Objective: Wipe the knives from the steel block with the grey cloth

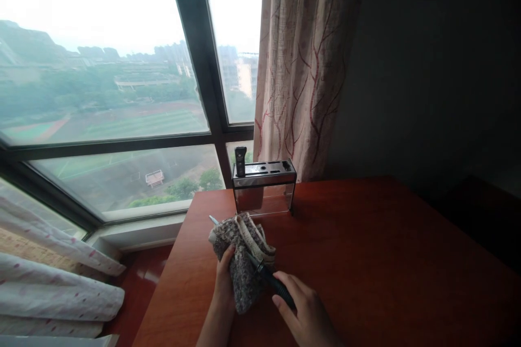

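Observation:
My right hand (304,306) is closed around the black ribbed handle of a sharpening steel (278,284). A thick, fluffy grey and white cloth (244,276) is wrapped over the rod, hiding most of it. The rod's metal tip pokes out past the cloth at the far left, and a short length shows near the handle's guard. My left hand (226,277) grips the cloth from the left, thumb on top, its other fingers hidden beneath. Just beyond the cloth stands a clear-sided knife block (266,172) with a dark slotted top. One black-handled knife (240,160) is upright in its left end.
I am over a reddish-brown wooden table (366,260). Behind it hangs a patterned curtain (303,65) beside a dark wall. A large window (122,143) fills the left, with a light curtain (61,293) at lower left. The table's left edge runs close to my left arm.

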Motion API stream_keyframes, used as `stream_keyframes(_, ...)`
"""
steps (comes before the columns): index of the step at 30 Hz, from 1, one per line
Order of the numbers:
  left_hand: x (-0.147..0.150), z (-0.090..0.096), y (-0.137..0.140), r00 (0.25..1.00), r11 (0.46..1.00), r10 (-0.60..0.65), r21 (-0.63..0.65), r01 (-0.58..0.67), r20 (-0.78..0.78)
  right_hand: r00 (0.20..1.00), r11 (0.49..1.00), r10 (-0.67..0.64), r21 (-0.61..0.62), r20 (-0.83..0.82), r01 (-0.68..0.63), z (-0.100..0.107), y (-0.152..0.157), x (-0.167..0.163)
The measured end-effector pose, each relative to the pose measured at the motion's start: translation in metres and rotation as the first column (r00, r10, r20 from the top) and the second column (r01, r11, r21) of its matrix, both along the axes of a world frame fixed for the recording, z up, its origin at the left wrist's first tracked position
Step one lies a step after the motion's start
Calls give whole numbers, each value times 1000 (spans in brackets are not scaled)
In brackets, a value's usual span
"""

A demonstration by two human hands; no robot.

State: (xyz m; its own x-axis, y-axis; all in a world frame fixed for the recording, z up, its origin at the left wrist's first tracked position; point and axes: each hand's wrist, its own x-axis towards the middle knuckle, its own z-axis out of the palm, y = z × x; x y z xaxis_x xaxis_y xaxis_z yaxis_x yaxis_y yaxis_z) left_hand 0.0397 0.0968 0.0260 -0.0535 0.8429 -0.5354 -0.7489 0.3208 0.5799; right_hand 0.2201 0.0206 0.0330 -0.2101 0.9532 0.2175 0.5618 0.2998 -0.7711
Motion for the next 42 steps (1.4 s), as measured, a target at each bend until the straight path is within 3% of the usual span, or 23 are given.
stream_keyframes(5,-23,-7,7,989,999,48,18,-51,140,997,998,57,-35,43,-56,0,-4,17)
stream_keyframes(10,-37,-3,17,963,976,210,28,-217,170,992,996,91,3,85,-91,5,-7,25)
stream_keyframes(13,-40,2,22,952,967,240,34,-251,190,986,992,121,18,119,-124,7,-7,19)
stream_keyframes(17,-36,1,23,953,977,201,20,-211,227,990,995,99,19,99,-102,3,-6,6)
stream_keyframes(20,-23,-6,19,960,990,131,18,-139,246,995,994,105,26,-3,-104,-1,-3,-5)
stream_keyframes(26,0,-10,10,971,1000,-2,16,-2,240,974,988,13,-149,-224,-48,0,10,-26)
stream_keyframes(29,-1,-4,8,968,1000,-23,17,20,252,970,988,16,-146,-242,-53,5,13,-29)
stream_keyframes(35,-19,-1,8,975,996,79,18,-84,208,977,982,137,-108,-165,-156,11,10,-13)
stream_keyframes(42,-42,-3,18,946,963,243,63,-262,212,983,967,184,-173,-26,-186,15,6,24)
